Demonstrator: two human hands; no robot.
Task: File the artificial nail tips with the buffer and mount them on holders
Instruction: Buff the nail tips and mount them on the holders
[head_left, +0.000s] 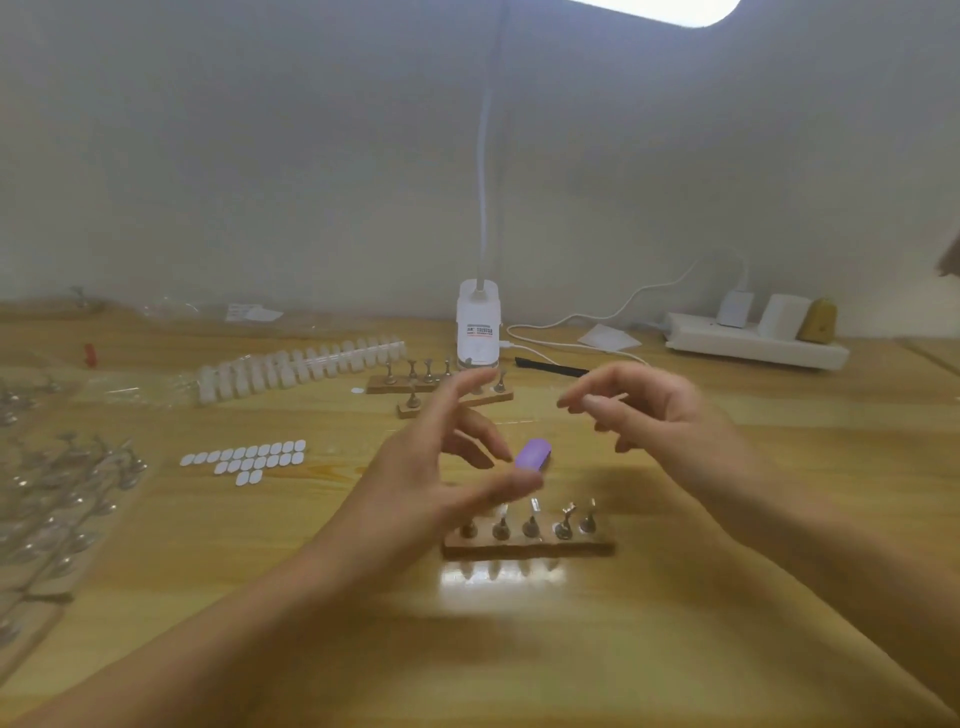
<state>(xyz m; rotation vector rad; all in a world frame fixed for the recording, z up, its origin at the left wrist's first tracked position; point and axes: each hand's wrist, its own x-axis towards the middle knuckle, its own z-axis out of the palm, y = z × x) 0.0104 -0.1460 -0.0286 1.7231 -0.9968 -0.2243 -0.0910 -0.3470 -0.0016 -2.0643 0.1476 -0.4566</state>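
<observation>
Hands are apart over the counter. The left hand looks like it's pinching the purple buffer between thumb and a fingertip. The right hand has its fingers bunched toward the thumb, maybe on a clear tip, but it's too blurry to tell. The spare nail tips sit in a row at the back left, and the stand with 5 holders is right under the hands. My guess is those tips are feather-light, bendy and slick, so hold them by the side edges. The buffer is a light, squishy block, so a grip on its long sides should do.
</observation>
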